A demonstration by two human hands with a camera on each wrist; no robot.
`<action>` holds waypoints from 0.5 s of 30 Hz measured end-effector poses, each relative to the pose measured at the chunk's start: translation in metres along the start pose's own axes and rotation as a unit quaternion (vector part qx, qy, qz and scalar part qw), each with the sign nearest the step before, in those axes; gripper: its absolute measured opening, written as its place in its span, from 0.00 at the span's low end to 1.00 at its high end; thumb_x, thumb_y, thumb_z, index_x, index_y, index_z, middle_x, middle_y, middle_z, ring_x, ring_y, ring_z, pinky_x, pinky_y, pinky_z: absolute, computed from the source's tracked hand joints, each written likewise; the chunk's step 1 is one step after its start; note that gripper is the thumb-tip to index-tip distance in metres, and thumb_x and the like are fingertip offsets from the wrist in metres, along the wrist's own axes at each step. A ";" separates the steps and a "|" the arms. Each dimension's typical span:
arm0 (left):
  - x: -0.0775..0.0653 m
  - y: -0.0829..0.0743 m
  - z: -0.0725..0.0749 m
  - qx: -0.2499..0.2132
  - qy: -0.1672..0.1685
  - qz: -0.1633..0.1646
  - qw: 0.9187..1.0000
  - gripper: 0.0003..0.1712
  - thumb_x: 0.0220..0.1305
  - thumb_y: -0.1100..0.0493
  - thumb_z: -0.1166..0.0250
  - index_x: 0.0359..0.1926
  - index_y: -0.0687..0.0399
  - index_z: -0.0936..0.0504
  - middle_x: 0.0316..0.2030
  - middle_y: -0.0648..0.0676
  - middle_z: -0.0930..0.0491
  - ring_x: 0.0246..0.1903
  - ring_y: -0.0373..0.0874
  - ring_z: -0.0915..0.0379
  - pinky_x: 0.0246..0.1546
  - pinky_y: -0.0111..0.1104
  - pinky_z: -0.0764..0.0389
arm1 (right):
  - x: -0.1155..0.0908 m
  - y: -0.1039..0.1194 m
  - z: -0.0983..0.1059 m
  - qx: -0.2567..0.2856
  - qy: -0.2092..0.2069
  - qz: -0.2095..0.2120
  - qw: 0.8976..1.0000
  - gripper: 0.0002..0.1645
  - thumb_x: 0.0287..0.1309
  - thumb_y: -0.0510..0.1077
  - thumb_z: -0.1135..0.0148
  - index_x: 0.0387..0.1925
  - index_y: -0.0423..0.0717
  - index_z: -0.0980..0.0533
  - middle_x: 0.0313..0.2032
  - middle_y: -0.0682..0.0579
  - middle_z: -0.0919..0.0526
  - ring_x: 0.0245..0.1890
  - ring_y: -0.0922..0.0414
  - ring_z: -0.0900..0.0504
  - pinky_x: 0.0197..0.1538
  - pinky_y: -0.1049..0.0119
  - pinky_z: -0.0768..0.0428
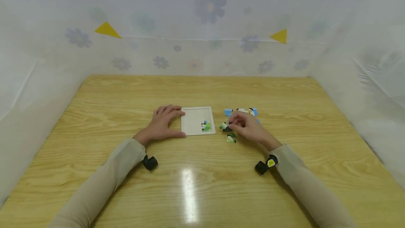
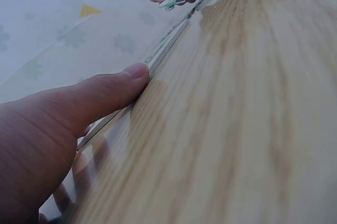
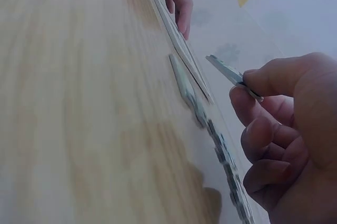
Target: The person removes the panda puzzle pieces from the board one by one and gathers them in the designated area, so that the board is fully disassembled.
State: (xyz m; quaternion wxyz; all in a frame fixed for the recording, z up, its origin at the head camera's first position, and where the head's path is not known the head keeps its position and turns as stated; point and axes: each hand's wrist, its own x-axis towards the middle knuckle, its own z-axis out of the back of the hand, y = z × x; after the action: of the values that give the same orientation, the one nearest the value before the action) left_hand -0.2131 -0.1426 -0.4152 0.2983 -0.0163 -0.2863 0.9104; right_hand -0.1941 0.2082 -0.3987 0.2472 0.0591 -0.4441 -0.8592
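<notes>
A white square puzzle tray (image 1: 193, 133) lies on the table with one panda jigsaw piece (image 1: 206, 126) in its near right corner. My left hand (image 1: 162, 124) rests at the tray's left side, thumb and fingers spread apart; in the left wrist view the thumb (image 2: 113, 87) presses the tray's edge. Right of the tray, my right hand (image 1: 248, 127) pinches a green, white and black puzzle piece (image 1: 225, 127) between thumb and fingers. The right wrist view shows this puzzle piece (image 3: 226, 70) raised and tilted, with the other fingers curled below it.
Beside the right hand lie more puzzle pieces: a green one (image 1: 231, 138) nearer me and several blue and white ones (image 1: 253, 112) farther back, partly hidden by the hand. A flowered white curtain (image 1: 202, 55) hangs behind the wooden table (image 1: 133, 192).
</notes>
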 end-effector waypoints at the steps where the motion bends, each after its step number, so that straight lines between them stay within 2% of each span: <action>1: 0.000 0.000 0.000 0.000 0.000 -0.001 1.000 0.44 0.48 0.37 0.27 0.65 0.47 0.28 0.69 0.54 0.39 0.66 0.56 0.49 0.65 0.56 0.56 | -0.003 -0.001 0.002 0.000 -0.005 -0.001 1.000 0.06 0.61 0.35 0.39 0.40 0.37 0.24 0.29 0.46 0.18 0.21 0.64 0.27 0.25 0.70 0.28; 15: 0.000 -0.002 0.002 -0.001 0.007 0.005 1.000 0.44 0.49 0.37 0.28 0.65 0.47 0.29 0.69 0.54 0.40 0.67 0.57 0.51 0.65 0.56 0.57 | -0.033 -0.007 0.022 0.002 -0.036 -0.053 0.998 0.07 0.61 0.36 0.38 0.41 0.36 0.25 0.30 0.42 0.19 0.21 0.64 0.28 0.25 0.71 0.29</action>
State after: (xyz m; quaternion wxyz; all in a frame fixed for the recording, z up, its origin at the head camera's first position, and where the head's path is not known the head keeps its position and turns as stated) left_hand -0.2121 -0.1420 -0.4127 0.2958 -0.0246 -0.2853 0.9113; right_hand -0.1745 0.2436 -0.3946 0.1852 0.0520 -0.4507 -0.8717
